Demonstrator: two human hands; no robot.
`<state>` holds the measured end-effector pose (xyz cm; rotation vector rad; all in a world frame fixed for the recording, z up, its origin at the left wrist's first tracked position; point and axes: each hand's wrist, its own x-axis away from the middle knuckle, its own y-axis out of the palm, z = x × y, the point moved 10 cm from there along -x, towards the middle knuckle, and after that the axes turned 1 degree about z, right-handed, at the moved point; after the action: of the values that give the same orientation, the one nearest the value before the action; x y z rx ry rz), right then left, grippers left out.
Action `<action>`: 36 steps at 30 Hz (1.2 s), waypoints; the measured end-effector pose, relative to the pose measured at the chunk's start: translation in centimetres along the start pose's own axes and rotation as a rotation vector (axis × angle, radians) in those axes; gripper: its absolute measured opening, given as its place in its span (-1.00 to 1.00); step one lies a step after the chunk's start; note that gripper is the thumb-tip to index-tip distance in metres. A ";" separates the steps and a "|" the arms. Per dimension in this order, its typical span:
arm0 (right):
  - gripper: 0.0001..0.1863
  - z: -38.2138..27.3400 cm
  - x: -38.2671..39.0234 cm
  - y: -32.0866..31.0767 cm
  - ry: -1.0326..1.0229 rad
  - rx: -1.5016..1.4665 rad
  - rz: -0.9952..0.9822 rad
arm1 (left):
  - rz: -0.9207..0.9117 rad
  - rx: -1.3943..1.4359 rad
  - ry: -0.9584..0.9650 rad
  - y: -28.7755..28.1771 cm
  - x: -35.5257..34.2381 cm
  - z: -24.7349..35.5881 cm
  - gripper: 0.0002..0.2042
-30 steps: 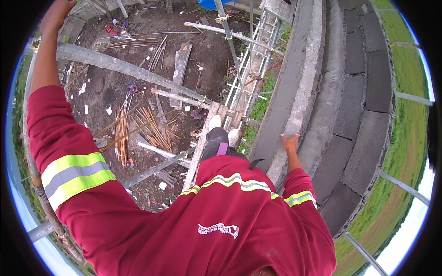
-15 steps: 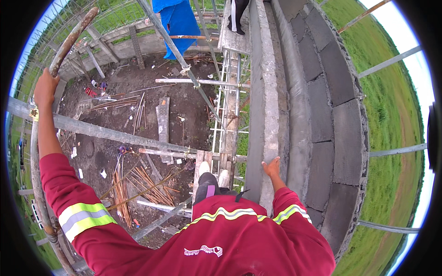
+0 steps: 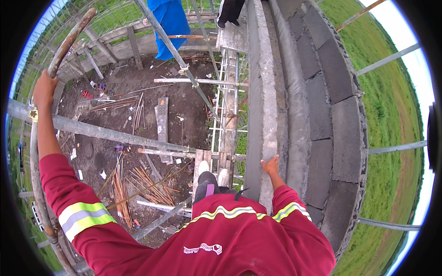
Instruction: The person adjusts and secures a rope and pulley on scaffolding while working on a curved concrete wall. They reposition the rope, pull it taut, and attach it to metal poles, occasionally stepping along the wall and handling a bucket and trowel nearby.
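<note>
My left hand point(image 3: 44, 89) is wrapped round a rusty scaffold pole point(image 3: 71, 43), just above a horizontal galvanized pipe point(image 3: 124, 135) joined to it by a clamp. My right hand point(image 3: 270, 164) lies on the rough top of a concrete ledge point(image 3: 268, 106), thumb held out from the fingers and nothing in it. My feet, in white footwear point(image 3: 203, 168), stand on narrow wooden planks point(image 3: 199, 158) beside the ledge.
Right of the ledge rises a hollow-block wall point(image 3: 345, 138). Ahead, another person's dark shoes point(image 3: 221, 24) stand on a plank platform point(image 3: 234, 39). A blue tarp point(image 3: 166, 27) hangs beside a diagonal brace point(image 3: 170, 43). Far below, rusty bars point(image 3: 149, 184) lie on bare soil.
The other person's feet have shifted on the platform, and both shoes now show. My view has moved very slightly; both my hands keep their places.
</note>
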<state>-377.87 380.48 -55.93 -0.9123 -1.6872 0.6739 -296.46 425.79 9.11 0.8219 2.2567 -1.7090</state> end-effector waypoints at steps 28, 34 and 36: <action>0.31 1.5 -1.9 0.3 -0.034 0.071 -0.009 | -0.041 -0.048 0.026 -0.8 1.2 0.8 -0.51; 0.30 1.0 -2.7 0.2 -0.115 0.160 -0.037 | 0.056 0.010 -0.071 -2.9 2.5 1.0 -0.59; 0.29 1.3 -2.9 0.0 -0.107 0.190 -0.026 | 0.069 0.025 -0.087 -3.7 3.1 1.6 -0.65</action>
<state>-378.66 378.05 -57.88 -0.7297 -1.6928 0.8628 -301.27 424.59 10.23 0.8043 2.1298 -1.7118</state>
